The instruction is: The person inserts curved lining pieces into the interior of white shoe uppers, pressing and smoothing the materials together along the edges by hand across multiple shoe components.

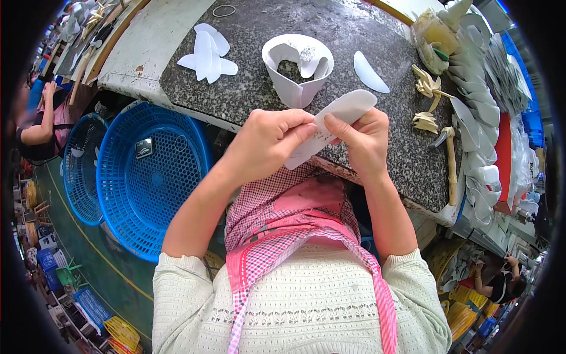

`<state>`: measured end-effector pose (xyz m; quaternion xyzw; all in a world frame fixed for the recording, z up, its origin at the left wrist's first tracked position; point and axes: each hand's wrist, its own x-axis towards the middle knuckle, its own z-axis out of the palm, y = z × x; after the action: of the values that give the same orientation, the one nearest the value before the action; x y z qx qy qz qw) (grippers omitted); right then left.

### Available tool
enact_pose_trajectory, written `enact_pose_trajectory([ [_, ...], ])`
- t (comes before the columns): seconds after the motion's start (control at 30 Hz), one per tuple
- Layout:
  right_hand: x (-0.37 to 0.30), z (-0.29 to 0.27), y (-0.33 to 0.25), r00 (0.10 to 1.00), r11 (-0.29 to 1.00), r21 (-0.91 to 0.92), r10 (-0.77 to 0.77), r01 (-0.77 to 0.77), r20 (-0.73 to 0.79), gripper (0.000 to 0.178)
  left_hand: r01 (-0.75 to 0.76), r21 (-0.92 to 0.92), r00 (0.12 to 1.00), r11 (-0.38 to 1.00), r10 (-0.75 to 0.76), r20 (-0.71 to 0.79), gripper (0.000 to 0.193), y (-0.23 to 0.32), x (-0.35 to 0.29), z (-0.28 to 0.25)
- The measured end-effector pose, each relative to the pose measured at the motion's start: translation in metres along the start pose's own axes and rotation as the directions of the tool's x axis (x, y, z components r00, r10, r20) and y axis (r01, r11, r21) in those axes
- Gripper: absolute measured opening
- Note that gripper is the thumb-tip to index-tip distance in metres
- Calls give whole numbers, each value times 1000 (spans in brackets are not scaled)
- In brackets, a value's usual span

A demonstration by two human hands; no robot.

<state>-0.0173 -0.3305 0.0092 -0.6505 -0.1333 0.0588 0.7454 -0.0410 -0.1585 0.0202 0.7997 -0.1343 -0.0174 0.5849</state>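
Observation:
Between my hands, above the front edge of the dark stone slab, is a long white insole-shaped piece (pixel 349 107) with rounded ends and small specks on its face. My right hand (pixel 367 138) grips it along its right side, thumb on top and fingers underneath. The thumb and fingers of my left hand (pixel 268 141) are pinched together at its left edge; the fingertips are partly hidden. Just beyond stands a curled white shoe upper (pixel 303 94), its ends overlapping at the front. A single curved white piece (pixel 370 73) lies to its right.
Several thin white pieces (pixel 206 56) overlap on the slab (pixel 247 94) at left, below a rubber band (pixel 224 10). A wooden-handled hammer (pixel 452 165) and beige scraps (pixel 427 85) lie at right, beside stacked grey-white parts (pixel 471 106). Blue baskets (pixel 153 177) stand at lower left.

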Motion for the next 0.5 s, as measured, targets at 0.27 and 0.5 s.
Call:
enact_pose_trajectory([
  [0.27,-2,-4,13,995,995,2,104,-104,-8,14,-22,189,995,982,40,-94,28,1,-6,5],
  [0.5,-9,-9,14,1000,995,-104,15,-12,21,9,-69,242,997,968,72,-6,15,-10,-4,19],
])
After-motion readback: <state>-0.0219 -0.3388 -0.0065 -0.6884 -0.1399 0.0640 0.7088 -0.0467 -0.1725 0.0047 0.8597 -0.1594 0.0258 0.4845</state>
